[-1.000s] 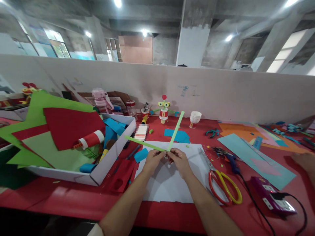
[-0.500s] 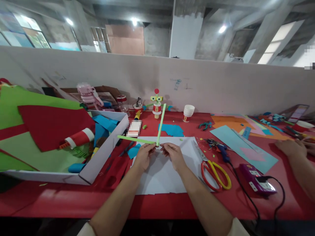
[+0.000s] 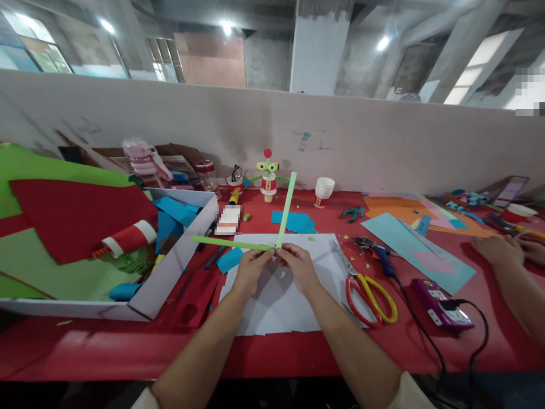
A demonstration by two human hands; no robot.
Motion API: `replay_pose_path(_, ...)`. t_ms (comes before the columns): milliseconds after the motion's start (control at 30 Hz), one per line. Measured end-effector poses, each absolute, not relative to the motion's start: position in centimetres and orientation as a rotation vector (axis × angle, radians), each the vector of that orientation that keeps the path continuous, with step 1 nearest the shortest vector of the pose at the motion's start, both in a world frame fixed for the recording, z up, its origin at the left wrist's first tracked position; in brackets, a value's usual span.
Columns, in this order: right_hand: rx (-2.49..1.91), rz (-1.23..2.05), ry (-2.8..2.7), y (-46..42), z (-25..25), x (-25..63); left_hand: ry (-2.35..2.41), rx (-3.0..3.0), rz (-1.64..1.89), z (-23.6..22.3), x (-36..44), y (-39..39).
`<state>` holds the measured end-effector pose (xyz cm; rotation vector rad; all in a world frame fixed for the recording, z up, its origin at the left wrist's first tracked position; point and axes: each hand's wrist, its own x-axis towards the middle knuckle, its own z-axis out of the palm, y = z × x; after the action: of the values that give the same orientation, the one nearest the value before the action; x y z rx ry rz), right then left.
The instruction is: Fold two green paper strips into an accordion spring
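Two light green paper strips meet at a corner between my fingertips. One paper strip (image 3: 232,243) reaches out to the left, the other strip (image 3: 287,207) points up and away. My left hand (image 3: 252,270) pinches the corner where they join. From the other side my right hand (image 3: 298,266) also pinches it, fingertips nearly touching the left ones. Both hands are above white paper sheets (image 3: 276,307). Fingers cover the exact join. To the right lie large scissors (image 3: 370,295) with a red and a yellow handle, closed.
At left stands a white box (image 3: 179,258) of coloured paper and a cup figure. A paper-cup robot (image 3: 268,182) and stacked cups (image 3: 324,192) stand behind. A glue gun (image 3: 381,255), purple power strip (image 3: 440,304) and another person's hand (image 3: 498,253) are at right.
My right hand has closed in on the strips' corner. The upright strip has swung rightward and now leans right more. The view has shifted slightly.
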<state>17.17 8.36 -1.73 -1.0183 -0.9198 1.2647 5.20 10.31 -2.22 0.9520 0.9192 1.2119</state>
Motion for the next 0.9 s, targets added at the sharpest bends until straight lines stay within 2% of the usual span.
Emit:
replay_pose_path(267, -1.038, 1.313, -0.849, 8.7, -2.0, 17.6, 0.802, 1.025, 1.064, -2.5, 4.2, 10.9)
replay_pose_path(500, -1.046, 1.337, -0.853, 8.6, -2.1, 17.5, 0.84, 0.784, 1.101, -2.5, 4.3, 10.9)
replay_pose_path(900, -1.091, 1.256, -0.978, 8.4, -1.7, 17.4, 0.876, 0.929, 1.05, -2.4, 3.9, 10.9)
